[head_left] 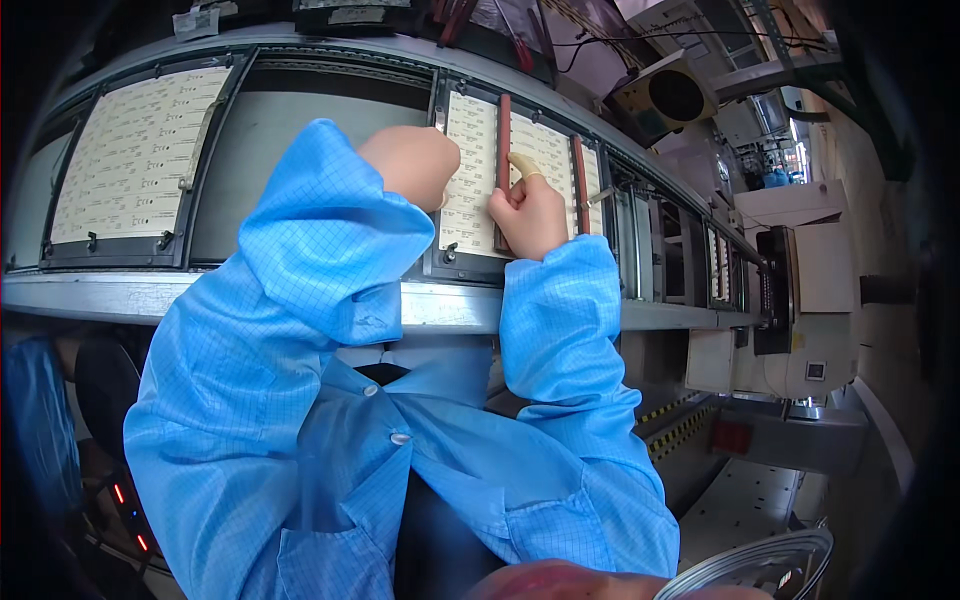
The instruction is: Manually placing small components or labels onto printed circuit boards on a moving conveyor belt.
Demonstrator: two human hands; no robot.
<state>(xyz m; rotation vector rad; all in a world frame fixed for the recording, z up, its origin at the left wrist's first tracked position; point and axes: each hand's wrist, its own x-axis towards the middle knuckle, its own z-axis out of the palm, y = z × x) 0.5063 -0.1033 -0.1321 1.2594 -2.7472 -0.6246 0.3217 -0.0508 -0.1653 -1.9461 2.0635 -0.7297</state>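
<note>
A cream printed panel [468, 205] lies in a dark frame on the conveyor, crossed by two red-brown bars [503, 130]. My right hand [535, 215] is over this panel, its fingers curled and a pale yellow finger cot on the index finger. The index fingertip rests beside the left-hand bar, and the thumb overlaps that bar lower down. Whether anything small is pinched there is hidden. My left hand [415, 165] bends over the panel's left edge, with its fingers turned away and out of sight. Small dark clips [449, 252] sit along the frame.
Farther left on the conveyor is another framed cream panel [140, 160]. The metal front rail [450, 305] runs between me and the panels. Behind the line stand dark trays and a box with a round yellow part [677, 95]. A white machine [815, 290] stands at right.
</note>
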